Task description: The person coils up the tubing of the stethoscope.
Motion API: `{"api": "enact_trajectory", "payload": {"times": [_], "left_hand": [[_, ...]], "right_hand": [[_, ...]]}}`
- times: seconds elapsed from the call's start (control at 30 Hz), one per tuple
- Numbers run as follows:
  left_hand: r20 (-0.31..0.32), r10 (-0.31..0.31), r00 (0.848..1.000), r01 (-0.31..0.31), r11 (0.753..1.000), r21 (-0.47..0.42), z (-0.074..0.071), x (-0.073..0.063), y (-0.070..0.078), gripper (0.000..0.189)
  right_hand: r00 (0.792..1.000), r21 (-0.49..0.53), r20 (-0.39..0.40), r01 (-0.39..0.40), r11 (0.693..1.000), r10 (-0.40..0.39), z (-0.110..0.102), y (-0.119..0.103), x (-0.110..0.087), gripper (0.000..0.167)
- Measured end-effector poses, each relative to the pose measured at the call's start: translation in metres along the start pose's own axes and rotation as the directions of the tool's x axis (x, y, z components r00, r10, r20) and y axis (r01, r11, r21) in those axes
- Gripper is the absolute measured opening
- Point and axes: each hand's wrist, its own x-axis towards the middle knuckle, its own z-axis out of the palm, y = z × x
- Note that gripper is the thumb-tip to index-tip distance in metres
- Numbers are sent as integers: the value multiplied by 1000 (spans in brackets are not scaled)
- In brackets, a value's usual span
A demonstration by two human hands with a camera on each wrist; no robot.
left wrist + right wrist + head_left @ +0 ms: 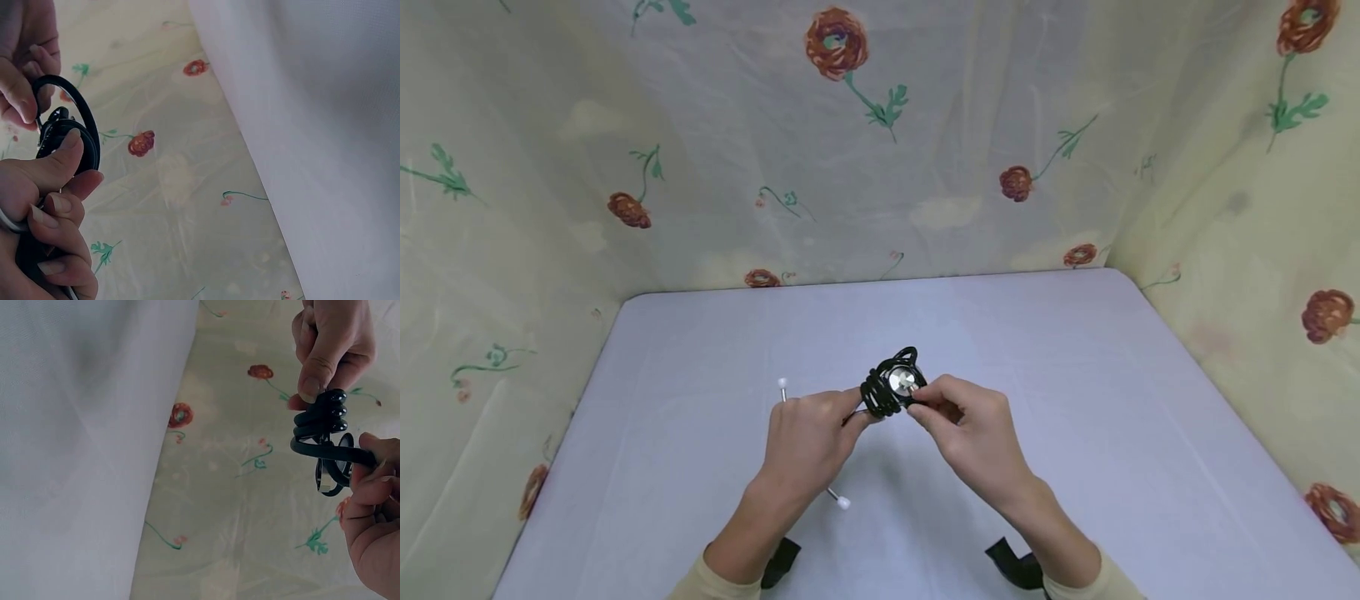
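A stethoscope with black tubing (877, 395) wound in several tight coils is held up over the table between both hands. Its round silver chest piece (902, 381) faces up beside the coils. My left hand (808, 429) grips the coiled end and the metal ear tubes. One white ear tip (783, 383) sticks out above that hand, another white ear tip (843, 503) below it. With thumb and fingers my right hand (981, 429) pinches the stethoscope at the chest piece's edge. In the right wrist view, a loop of tubing (334, 452) runs into the right fingers.
A white-covered table (1075, 367) spreads beneath the hands. Flower-printed curtains (940, 167) enclose it at the back and both sides. Black straps hang by the wrists, one strap (781, 564) at the left and another strap (1017, 568) at the right.
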Motion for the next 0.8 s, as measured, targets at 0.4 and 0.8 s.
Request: {"api": "enact_trajectory", "payload": {"times": [0.4,0.8], "left_hand": [[-3,4,1000,-4,1000,2,-3,0,2,18],[-31,18,999,-17,999,33,-2,-1,4,20]], "right_hand": [[997,-78,16,-68,995,69,3,0,2,11],[998,-164,-60,-32,986,23,13,0,1,14]]}}
